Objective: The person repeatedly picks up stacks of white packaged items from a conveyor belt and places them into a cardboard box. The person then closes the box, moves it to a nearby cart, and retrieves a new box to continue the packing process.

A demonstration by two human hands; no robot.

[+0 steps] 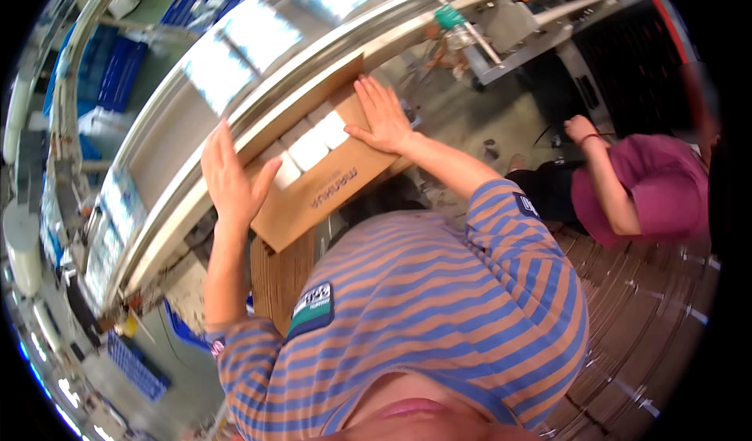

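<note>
A brown cardboard box stands in front of me with its top open, tilted across the view beside the curved conveyor. White packs lie in a row inside it. My left hand is at the box's left end, fingers stretched out and thumb apart. At the opposite end, my right hand lies flat with its fingers extended against the box's end flap. Neither hand grips anything. The far flap rises along the conveyor's side rail, and part of the left end is hidden behind my left hand.
On the curved conveyor lie several shiny white-and-blue packs. Blue crates stand beyond it. A metal frame stands at the upper right. Nearby is another person in a maroon shirt. Stacked flat cardboard fills the lower right.
</note>
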